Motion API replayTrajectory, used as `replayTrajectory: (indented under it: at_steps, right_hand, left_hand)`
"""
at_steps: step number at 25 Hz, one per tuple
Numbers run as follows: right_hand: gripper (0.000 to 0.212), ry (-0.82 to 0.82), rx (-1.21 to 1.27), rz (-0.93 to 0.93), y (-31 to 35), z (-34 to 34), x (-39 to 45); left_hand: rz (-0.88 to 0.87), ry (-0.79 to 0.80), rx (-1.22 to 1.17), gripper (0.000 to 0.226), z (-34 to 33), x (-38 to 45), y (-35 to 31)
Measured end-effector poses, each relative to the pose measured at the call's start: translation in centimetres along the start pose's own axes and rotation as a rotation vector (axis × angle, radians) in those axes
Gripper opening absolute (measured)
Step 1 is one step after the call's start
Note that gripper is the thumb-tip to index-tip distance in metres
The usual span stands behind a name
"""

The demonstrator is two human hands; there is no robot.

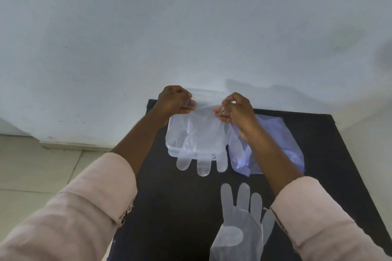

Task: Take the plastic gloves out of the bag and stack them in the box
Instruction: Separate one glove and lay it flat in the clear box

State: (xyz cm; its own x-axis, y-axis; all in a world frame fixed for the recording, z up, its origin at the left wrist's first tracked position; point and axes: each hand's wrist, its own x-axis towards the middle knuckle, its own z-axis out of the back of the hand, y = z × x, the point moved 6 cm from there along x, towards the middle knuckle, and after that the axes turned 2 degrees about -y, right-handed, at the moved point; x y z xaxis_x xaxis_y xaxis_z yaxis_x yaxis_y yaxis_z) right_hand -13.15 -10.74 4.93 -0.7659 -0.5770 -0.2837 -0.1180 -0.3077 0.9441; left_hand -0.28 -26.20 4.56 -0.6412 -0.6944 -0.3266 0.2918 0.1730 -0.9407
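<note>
A clear plastic glove [201, 144] hangs stretched between my hands, cuff up and fingers pointing toward me. My left hand [176, 99] pinches the cuff's left corner and my right hand [233, 108] pinches its right corner. Right behind and under the glove sits the clear plastic box [170, 144], its near rim overlapped by the glove's fingers. A bluish plastic bag [282, 144] lies crumpled just right of the box, partly hidden by my right forearm. A second clear glove [239, 222] lies flat on the table near me, fingers pointing away.
Everything rests on a small black table [331, 165] pushed against a pale wall [191, 27]. Light floor tiles [38, 171] show to the left, beyond the table's left edge. My pink sleeves fill the lower corners.
</note>
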Motion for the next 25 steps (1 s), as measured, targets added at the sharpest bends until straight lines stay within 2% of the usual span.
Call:
replayTrajectory:
  at_steps: [7, 12, 15, 17, 20, 25]
  right_hand:
    - [0.014, -0.077, -0.008, 0.162, 5.5, -1.6, 8.8]
    - [0.008, -0.14, 0.074, 0.574, 8.6, -1.3, 8.2]
    - [0.01, -0.191, 0.086, 0.678, 6.1, -1.0, 5.8]
    - [0.011, -0.164, 0.054, 0.645, 2.2, -1.7, 3.9]
    - [0.008, -0.077, -0.011, 0.528, -4.9, -2.8, 3.3]
    - [0.012, 0.006, -0.378, 0.43, -11.2, -3.7, 3.2]
  left_hand:
    - [-0.135, -0.137, -0.05, 0.013, 1.2, 7.7, -5.0]
    - [-0.511, -0.245, -0.089, 0.012, 1.6, 6.2, -8.8]
    - [-0.65, -0.223, -0.081, 0.007, 1.5, 3.8, -7.0]
    - [-0.631, -0.193, -0.04, 0.007, 1.4, 2.5, -2.9]
    - [-0.492, -0.151, -0.003, 0.007, 1.0, 2.1, 4.5]
    - [-0.38, -0.077, 0.352, 0.009, 0.3, 2.0, 10.8]
